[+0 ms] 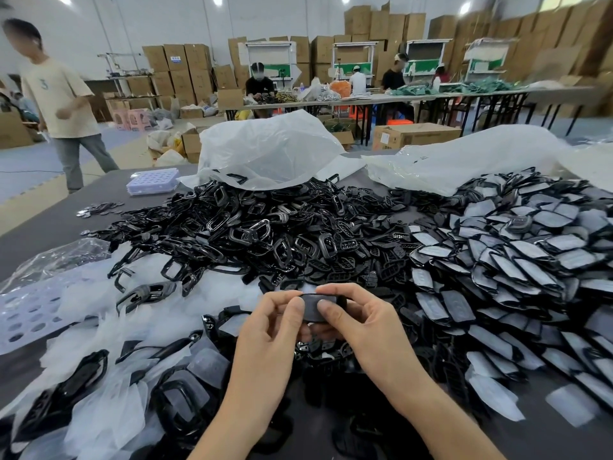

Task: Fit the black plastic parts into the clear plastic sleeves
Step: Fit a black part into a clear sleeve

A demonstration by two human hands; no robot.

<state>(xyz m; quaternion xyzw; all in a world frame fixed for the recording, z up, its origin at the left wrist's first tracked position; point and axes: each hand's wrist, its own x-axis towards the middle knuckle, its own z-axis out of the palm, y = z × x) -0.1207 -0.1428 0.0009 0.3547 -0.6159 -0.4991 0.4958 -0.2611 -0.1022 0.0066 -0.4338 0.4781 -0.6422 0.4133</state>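
My left hand point(268, 330) and my right hand point(358, 323) meet over the middle of the table and together pinch one flat black plastic part point(313, 308) between thumbs and fingers. Whether a clear sleeve is around it cannot be told. Behind my hands lies a big heap of loose black plastic parts point(258, 227), frames and button pads mixed. To the right spreads a pile of black parts in clear sleeves point(517, 263). Empty clear sleeves point(109, 327) lie in a loose drift at the left, with some black frames among them.
The dark table point(36, 224) carries two large white plastic bags point(265, 151) at the back, a perforated clear tray point(152, 180) and small metal discs point(99, 207) at back left. A person walks at far left; others sit at distant benches among cardboard boxes.
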